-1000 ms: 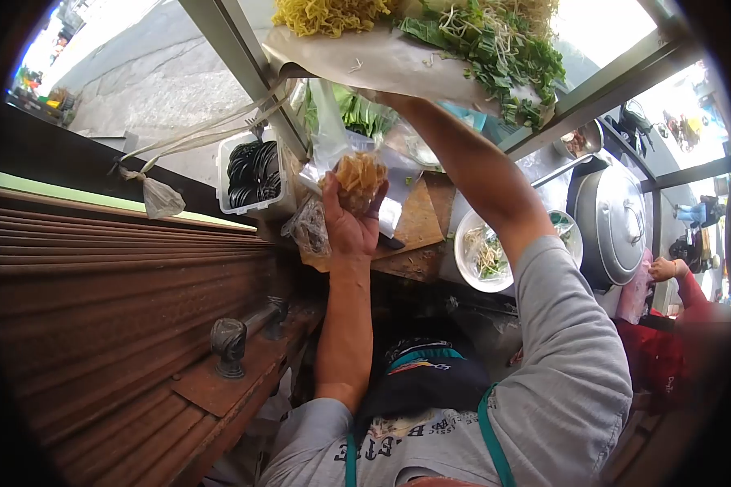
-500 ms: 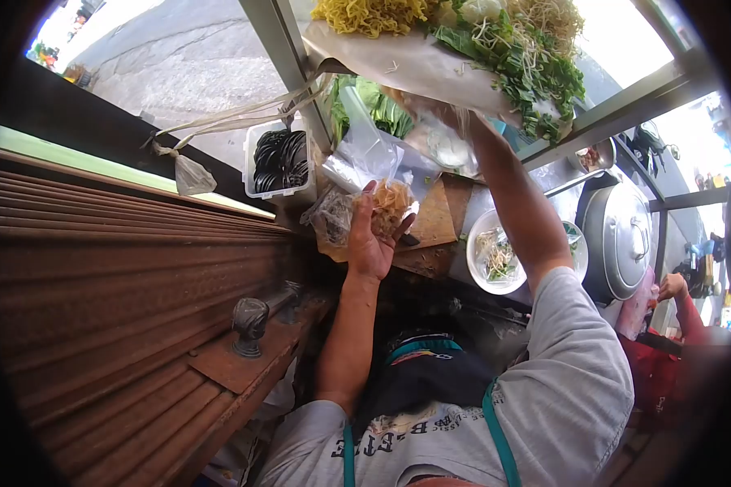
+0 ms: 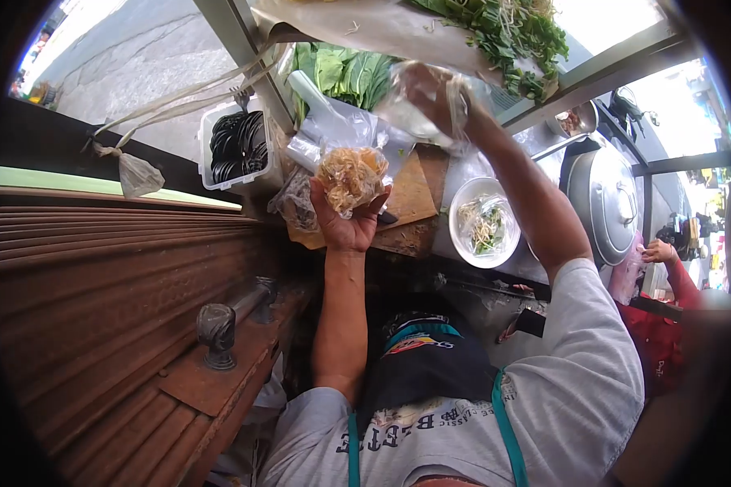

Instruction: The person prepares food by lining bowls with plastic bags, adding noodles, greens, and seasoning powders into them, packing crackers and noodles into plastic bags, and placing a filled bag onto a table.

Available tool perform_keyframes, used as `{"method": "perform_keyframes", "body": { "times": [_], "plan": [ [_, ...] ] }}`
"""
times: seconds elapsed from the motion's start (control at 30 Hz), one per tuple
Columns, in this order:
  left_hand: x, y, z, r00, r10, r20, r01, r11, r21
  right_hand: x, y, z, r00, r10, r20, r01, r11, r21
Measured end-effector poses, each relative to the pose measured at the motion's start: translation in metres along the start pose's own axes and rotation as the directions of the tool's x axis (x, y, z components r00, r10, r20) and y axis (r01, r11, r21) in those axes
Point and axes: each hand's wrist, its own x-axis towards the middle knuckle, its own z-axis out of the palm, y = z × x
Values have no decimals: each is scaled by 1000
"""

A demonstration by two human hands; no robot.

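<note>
My left hand (image 3: 348, 229) cups a clear plastic bag of golden, crispy-looking food pieces (image 3: 351, 177), with the thumb on its left and the fingers on its right. Farther forward, under the shelf, my right hand (image 3: 432, 96) is smeared by motion. Clear plastic (image 3: 398, 85) surrounds it, and its fingers cannot be made out. Between the hands lie clear plastic bags (image 3: 345, 126), beside leafy greens (image 3: 341, 73). A white bowl (image 3: 456, 235) below my right forearm holds bean sprouts and greens under clear plastic.
A tub (image 3: 205, 150) of dark, round-edged items stands left. A wooden board (image 3: 430, 183) lies beyond my left hand. The shelf (image 3: 365, 24) overhead bears greens and sprouts. A large lidded pot (image 3: 613, 199) stands right, near a person in red (image 3: 662, 333).
My left hand has closed around the bag of crispy pieces and raised it. My right hand has come partly out from under the shelf. The view has shifted, so most things sit farther left.
</note>
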Motion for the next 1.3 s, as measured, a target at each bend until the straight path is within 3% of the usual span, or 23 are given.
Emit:
{"method": "perform_keyframes", "body": {
  "times": [0.07, 0.2, 0.4, 0.67, 0.87, 1.03, 1.17, 1.2, 1.23, 1.3],
  "plan": [
    [-2, 0, 0, 999, 35, 0, -35, 999, 31, 33, 69, 3, 960, -195, -202, 117, 932, -344],
    [-12, -2, 2, 999, 45, 23, -46, 998, 54, 99, 98, 9, 976, 114, -186, -195, 836, -514],
    [-33, -2, -6, 999, 25, 34, -28, 997, 77, 139, 103, 19, 942, 292, -168, -334, 744, -579],
    [-47, 0, -19, 999, 15, 44, -16, 999, 41, 134, 106, 21, 926, 318, -203, -377, 766, -521],
    [-50, 6, -18, 999, 18, 39, -19, 999, 39, 110, 93, 11, 931, 225, -286, -321, 880, -352],
    [-47, 8, -20, 998, 58, -26, -49, 960, 276, 44, 36, 6, 939, 159, -306, -158, 987, 29],
    [-37, 6, -10, 990, 128, -57, -77, 836, 543, -32, -31, 7, 930, 325, -171, -198, 837, 510],
    [-33, 7, -10, 986, 155, -66, -81, 779, 621, -48, -54, -3, 949, 270, -163, -256, 961, 101],
    [-29, 9, 2, 975, 212, -61, -122, 750, 650, -61, -65, -3, 942, 306, -140, -292, 950, 115],
    [-15, 14, 11, 905, 416, -90, -151, 511, 846, -82, -59, 14, 923, 341, -180, -331, 940, 84]
  ]
}}
